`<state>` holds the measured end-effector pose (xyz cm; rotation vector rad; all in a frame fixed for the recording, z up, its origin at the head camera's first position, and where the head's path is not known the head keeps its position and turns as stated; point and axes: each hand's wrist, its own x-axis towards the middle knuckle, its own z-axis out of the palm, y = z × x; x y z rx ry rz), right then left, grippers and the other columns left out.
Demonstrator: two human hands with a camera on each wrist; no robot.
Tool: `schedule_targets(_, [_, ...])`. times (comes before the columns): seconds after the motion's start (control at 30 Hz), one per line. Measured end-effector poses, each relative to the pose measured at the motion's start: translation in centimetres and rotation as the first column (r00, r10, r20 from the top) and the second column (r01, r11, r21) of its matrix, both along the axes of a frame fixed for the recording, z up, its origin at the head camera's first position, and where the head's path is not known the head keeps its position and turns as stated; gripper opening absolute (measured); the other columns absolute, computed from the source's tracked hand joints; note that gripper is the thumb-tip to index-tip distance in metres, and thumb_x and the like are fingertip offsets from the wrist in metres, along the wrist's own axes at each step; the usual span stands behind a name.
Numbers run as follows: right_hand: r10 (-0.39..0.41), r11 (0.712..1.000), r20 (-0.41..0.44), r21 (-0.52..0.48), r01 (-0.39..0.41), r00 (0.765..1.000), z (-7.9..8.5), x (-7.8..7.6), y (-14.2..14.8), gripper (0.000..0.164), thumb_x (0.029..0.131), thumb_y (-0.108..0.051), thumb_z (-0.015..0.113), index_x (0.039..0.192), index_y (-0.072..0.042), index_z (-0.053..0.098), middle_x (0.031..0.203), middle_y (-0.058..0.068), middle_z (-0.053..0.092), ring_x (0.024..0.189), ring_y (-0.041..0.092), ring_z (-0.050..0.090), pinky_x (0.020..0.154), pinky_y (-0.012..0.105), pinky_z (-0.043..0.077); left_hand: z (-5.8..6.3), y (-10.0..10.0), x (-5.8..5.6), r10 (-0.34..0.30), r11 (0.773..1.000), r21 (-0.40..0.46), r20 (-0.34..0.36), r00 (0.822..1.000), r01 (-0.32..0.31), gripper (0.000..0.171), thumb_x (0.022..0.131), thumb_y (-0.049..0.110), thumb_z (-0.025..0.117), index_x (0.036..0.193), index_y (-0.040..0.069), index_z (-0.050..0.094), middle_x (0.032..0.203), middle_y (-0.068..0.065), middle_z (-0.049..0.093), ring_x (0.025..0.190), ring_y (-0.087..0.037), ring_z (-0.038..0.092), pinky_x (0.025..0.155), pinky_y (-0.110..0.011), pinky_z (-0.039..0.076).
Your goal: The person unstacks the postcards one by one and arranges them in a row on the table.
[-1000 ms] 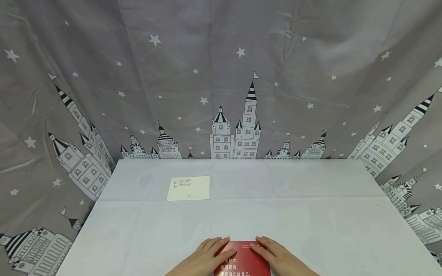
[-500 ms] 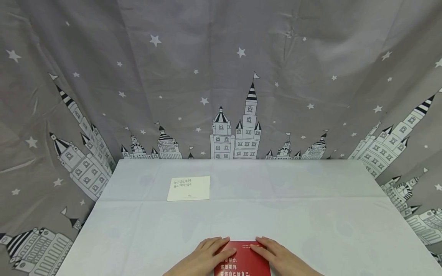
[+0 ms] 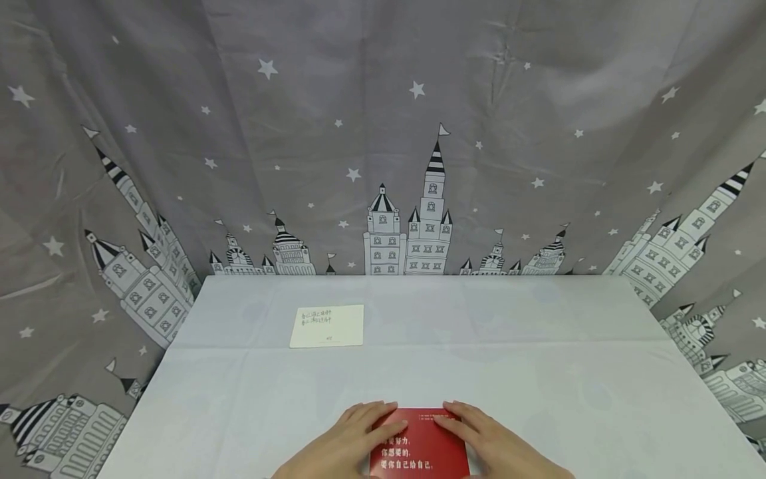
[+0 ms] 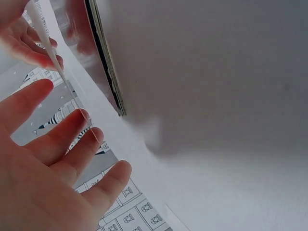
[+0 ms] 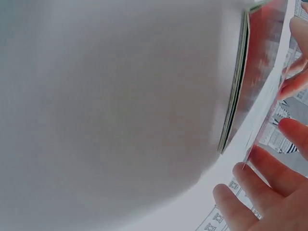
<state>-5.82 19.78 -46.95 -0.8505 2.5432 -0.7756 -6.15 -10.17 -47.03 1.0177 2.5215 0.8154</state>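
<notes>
Left hand (image 3: 349,438) – partly open, fingers extended and spread, gripping the left side of a thin, square, glossy red card with white printed characters (image 3: 419,454). Right hand (image 3: 486,438) – likewise spread, gripping the same card's right side, one finger lying across its face. Card location: between the two hands, at the near middle of the white cloth-covered bench (image 3: 538,382); wrist views show it apart from a stack of thin cards with a shiny reddish top (image 5: 236,89). Also on the bench: one cream rectangular card with dark handwriting (image 3: 332,330), lying flat, farther back and left, well apart from both hands.
</notes>
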Motion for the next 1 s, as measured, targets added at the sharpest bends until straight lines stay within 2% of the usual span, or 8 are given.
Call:
schedule_targets(0.17, [-0.017, 1.0, 0.02, -0.025, 0.017, 1.0, 0.3, -0.6, 0.1, 0.093, 0.067, -0.061, 0.075, 0.146, -0.031, 0.036, 0.147, 0.0, 0.035, 0.127, 0.028, 0.039, 0.073, 0.03, 0.056, 0.4, -0.1, -0.5, 0.031, 0.999, 0.018, 0.026, 0.999, -0.031, 0.089, 0.069, 0.058, 0.073, 0.146, 0.034, 0.037, 0.147, 0.003, 0.035, 0.131, -0.025, 0.032, 0.072, -0.028, 0.055])
schedule_targets(0.27, [-0.029, 0.999, 0.044, -0.045, 0.031, 0.999, 0.5, -0.9, 0.1, 0.095, 0.065, -0.054, 0.08, 0.147, -0.033, 0.035, 0.147, -0.001, 0.034, 0.127, 0.027, 0.039, 0.073, 0.029, 0.056, 0.6, -0.2, -0.7, 0.018, 1.0, 0.009, -0.037, 0.999, -0.018, 0.086, 0.072, 0.049, 0.076, 0.146, 0.031, 0.039, 0.147, 0.002, 0.034, 0.131, -0.026, 0.032, 0.077, -0.03, 0.054])
schedule_targets(0.37, [-0.039, 0.997, 0.052, -0.063, 0.042, 0.998, 0.7, -1.1, 0.1, 0.095, 0.065, -0.047, 0.083, 0.147, -0.034, 0.036, 0.147, -0.002, 0.034, 0.126, 0.027, 0.039, 0.074, 0.029, 0.055, 0.7, -0.4, -0.8, 0.0, 1.0, -0.012, -0.137, 0.991, -0.001, 0.08, 0.075, 0.038, 0.075, 0.146, 0.028, 0.04, 0.147, 0.001, 0.034, 0.131, -0.025, 0.032, 0.084, -0.035, 0.052])
schedule_targets(0.43, [-0.025, 0.998, 0.019, -0.062, 0.026, 0.999, 0.8, -1.2, 0.1, 0.092, 0.067, -0.042, 0.083, 0.147, -0.032, 0.037, 0.147, -0.001, 0.034, 0.126, 0.027, 0.04, 0.075, 0.029, 0.055, 0.7, -0.4, -0.8, 0.0, 1.0, -0.026, -0.185, 0.983, -0.004, 0.079, 0.075, 0.033, 0.074, 0.146, 0.028, 0.04, 0.148, 0.002, 0.034, 0.131, -0.024, 0.032, 0.089, -0.037, 0.049])
schedule_targets(0.5, [0.005, 0.999, -0.058, -0.041, -0.007, 0.998, 0.8, -1.3, 0.1, 0.088, 0.071, -0.04, 0.081, 0.146, -0.029, 0.038, 0.147, 0.001, 0.035, 0.125, 0.026, 0.041, 0.078, 0.031, 0.055, 0.8, -0.4, -1.1, -0.009, 0.999, -0.038, -0.221, 0.975, 0.001, 0.08, 0.074, 0.034, 0.075, 0.146, 0.027, 0.04, 0.147, 0.001, 0.034, 0.13, -0.023, 0.033, 0.092, -0.041, 0.048])
schedule_targets(0.67, [0.074, 0.997, -0.251, 0.003, -0.075, 0.965, 0.9, -2.0, 0.2, 0.08, 0.075, -0.037, 0.079, 0.144, -0.02, 0.042, 0.145, 0.004, 0.038, 0.125, 0.025, 0.042, 0.085, 0.037, 0.053, 0.9, -0.6, -1.9, -0.051, 0.998, -0.051, -0.31, 0.949, 0.037, 0.083, 0.073, 0.036, 0.079, 0.146, 0.023, 0.041, 0.146, -0.004, 0.037, 0.128, -0.024, 0.037, 0.097, -0.05, 0.041])
schedule_targets(0.8, [0.087, 0.996, -0.279, -0.002, -0.091, 0.956, 1.2, -2.6, 0.3, 0.079, 0.076, -0.037, 0.079, 0.144, -0.018, 0.043, 0.145, 0.006, 0.039, 0.126, 0.026, 0.042, 0.086, 0.039, 0.052, 0.9, -0.8, -2.6, -0.07, 0.998, -0.033, -0.356, 0.932, 0.062, 0.083, 0.073, 0.034, 0.081, 0.145, 0.02, 0.042, 0.145, -0.007, 0.038, 0.128, -0.024, 0.038, 0.1, -0.05, 0.038])
schedule_targets(1.0, [0.097, 0.995, -0.314, 0.002, -0.102, 0.944, 1.3, -3.2, 0.2, 0.078, 0.077, -0.037, 0.078, 0.144, -0.017, 0.043, 0.145, 0.007, 0.038, 0.126, 0.026, 0.042, 0.089, 0.04, 0.051, 0.9, -1.0, -3.3, -0.077, 0.997, -0.024, -0.375, 0.924, 0.074, 0.082, 0.073, 0.034, 0.081, 0.143, 0.016, 0.044, 0.146, -0.008, 0.037, 0.129, -0.025, 0.038, 0.101, -0.049, 0.035])
